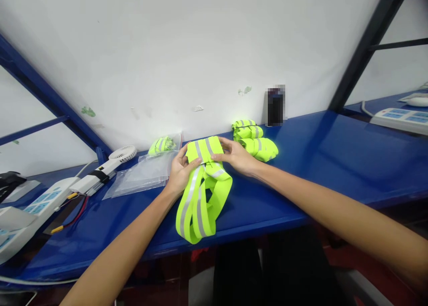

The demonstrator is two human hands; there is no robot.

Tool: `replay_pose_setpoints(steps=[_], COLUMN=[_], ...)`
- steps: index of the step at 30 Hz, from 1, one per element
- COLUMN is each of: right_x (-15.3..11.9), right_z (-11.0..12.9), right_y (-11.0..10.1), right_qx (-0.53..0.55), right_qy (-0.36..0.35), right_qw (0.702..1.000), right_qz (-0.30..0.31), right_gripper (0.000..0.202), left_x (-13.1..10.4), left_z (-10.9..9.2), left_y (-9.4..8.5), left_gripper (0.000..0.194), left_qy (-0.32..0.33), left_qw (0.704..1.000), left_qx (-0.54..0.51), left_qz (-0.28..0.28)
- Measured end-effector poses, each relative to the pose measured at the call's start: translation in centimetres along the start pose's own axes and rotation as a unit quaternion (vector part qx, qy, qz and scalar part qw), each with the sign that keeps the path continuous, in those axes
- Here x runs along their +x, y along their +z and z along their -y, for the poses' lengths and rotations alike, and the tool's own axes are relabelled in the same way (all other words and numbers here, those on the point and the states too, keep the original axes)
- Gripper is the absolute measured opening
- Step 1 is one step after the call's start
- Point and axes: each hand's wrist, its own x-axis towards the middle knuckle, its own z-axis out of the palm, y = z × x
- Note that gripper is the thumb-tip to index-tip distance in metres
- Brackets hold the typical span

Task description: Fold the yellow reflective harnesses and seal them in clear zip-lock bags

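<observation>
The left hand [179, 171] and right hand [239, 156] each pinch one side of the folded yellow-green reflective strap [204, 149] between thumb and fingers. The strap is over the blue bench [307, 163], its loops extending toward the front edge. Rolled straps [262, 148] lie beyond the right hand.

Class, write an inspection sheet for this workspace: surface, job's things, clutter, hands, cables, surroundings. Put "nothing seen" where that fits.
Surface: blue tabletop, shiny.
Job's things: yellow strap bundle with grey stripes, loops hanging loose; other yellow bundles beyond the right hand.
Clutter: clear plastic bags, white fan, power strip at left.
Hands: left hand and right hand both grip the bundle.
Cables: red and dark wires with yellow connectors; white cord at lower left.
Surroundings: marked white wall, blue metal frame at left.
</observation>
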Motion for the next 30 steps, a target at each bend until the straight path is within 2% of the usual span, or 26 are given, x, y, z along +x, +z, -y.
replay_pose_setpoints(steps=[2,4,7,12,15,18,20,22,24,27,30], right_x=[-0.1,-0.3,-0.3,-0.1,-0.1,-0.3,-0.5,-0.7,-0.7,-0.7,-0.6], right_z=[-0.1,-0.2,-0.6,-1.1,-1.0,-0.8,-0.6,-0.4,-0.4,-0.5,-0.7], right_y=[0.2,0.4,0.4,0.1,0.2,0.5,0.5,0.5,0.5,0.6,0.8], right_qx=[0.025,0.054,0.07,0.024,-0.028,-0.065,-0.083,-0.108,-0.144,-0.206,-0.191], right_qy=[0.041,0.065,0.033,-0.014,-0.049,-0.051,-0.048,-0.07,-0.1,-0.122,-0.116], right_qw=[0.998,0.995,0.995,0.999,0.996,0.994,0.995,0.991,0.984,0.971,0.975], right_qz=[0.03,0.051,0.06,0.047,0.066,0.067,0.021,-0.029,-0.04,-0.029,-0.013], right_gripper=[0.066,0.066,0.069,0.066,0.06,0.062,0.056,0.041,0.031,0.026,0.024], left_x=[0.2,0.2,0.1,0.1,0.1,0.3,0.5,0.7,0.9,1.0,1.0], left_z=[0.0,-0.1,-0.2,0.1,0.4,0.6,0.7,0.6,0.5,0.4,0.5], left_y=[-0.3,-0.4,-0.2,0.1,-0.1,-0.4,-0.5,-0.6,-0.7,-0.9,-0.9], left_gripper=[0.065,0.06,0.061,0.065,0.059,0.05,0.049,0.05,0.05,0.048,0.049], left_qy=[-0.011,-0.022,-0.026,-0.002,0.012,0.024,0.046,0.074,0.096,0.114,0.12], left_qw=[1.0,0.999,0.999,0.999,0.999,0.997,0.995,0.991,0.986,0.983,0.983], left_qx=[-0.01,-0.019,-0.028,-0.014,0.041,0.076,0.071,0.061,0.055,0.056,0.058], left_qz=[0.012,0.021,0.029,0.032,0.012,-0.01,-0.044,-0.09,-0.123,-0.134,-0.125])
